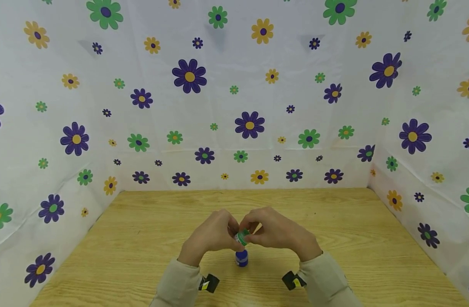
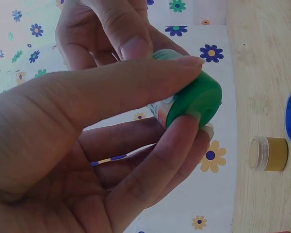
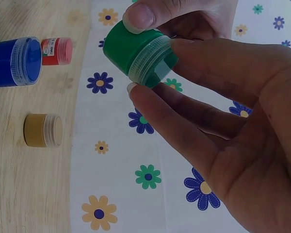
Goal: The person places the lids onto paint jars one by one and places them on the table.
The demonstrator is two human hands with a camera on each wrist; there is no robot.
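Observation:
A small green paint jar [image 1: 242,237] with a clear ribbed lid is held tilted in the air between both hands. My left hand [image 1: 213,233] grips the green body [image 2: 199,99], thumb on one side and fingertips on the other. Thumb and a finger of my right hand [image 1: 280,230] pinch the ribbed lid [image 3: 149,57], which appears to be on the jar. Below the hands, a blue paint jar [image 1: 241,258] stands on the wooden table.
An ochre paint jar [image 3: 39,130] and a red paint jar [image 3: 56,51] also stand on the table [image 1: 150,221]; the head view does not show them, perhaps because the hands cover them. Flower-patterned white sheets [image 1: 226,102] enclose the table's back and sides.

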